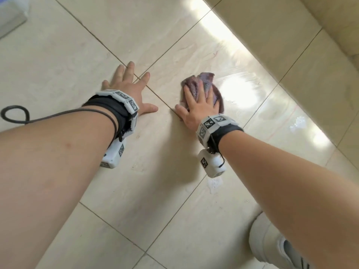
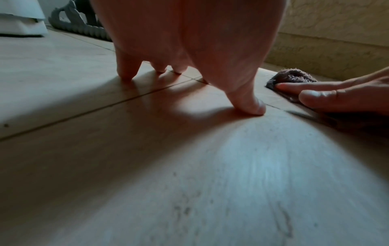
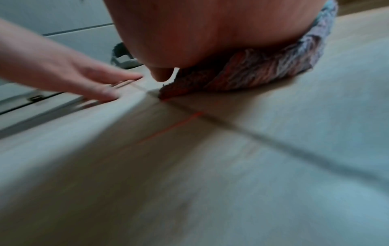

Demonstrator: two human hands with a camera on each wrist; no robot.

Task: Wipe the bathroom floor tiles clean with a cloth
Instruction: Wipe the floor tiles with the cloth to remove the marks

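Note:
A crumpled purple-brown cloth (image 1: pixel 208 84) lies on the beige floor tiles (image 1: pixel 77 55) near the middle of the head view. My right hand (image 1: pixel 196 105) presses flat on it with straight fingers; the cloth (image 3: pixel 263 69) bulges out from under the palm in the right wrist view. My left hand (image 1: pixel 129 88) rests spread on the bare tile to the left of the cloth, fingertips (image 2: pixel 126 74) and thumb down. In the left wrist view the cloth (image 2: pixel 292 77) shows beyond my right hand's fingers (image 2: pixel 311 86). Wet, shiny tile (image 1: pixel 239 86) lies just right of the cloth.
A tiled wall (image 1: pixel 291 35) runs along the right. A small white residue patch (image 1: pixel 214 184) sits on the tile under my right forearm. My white shoe (image 1: pixel 272 245) is at the bottom right. A dark cable (image 1: pixel 15 115) loops at the left. A grey object (image 1: pixel 11 18) stands top left.

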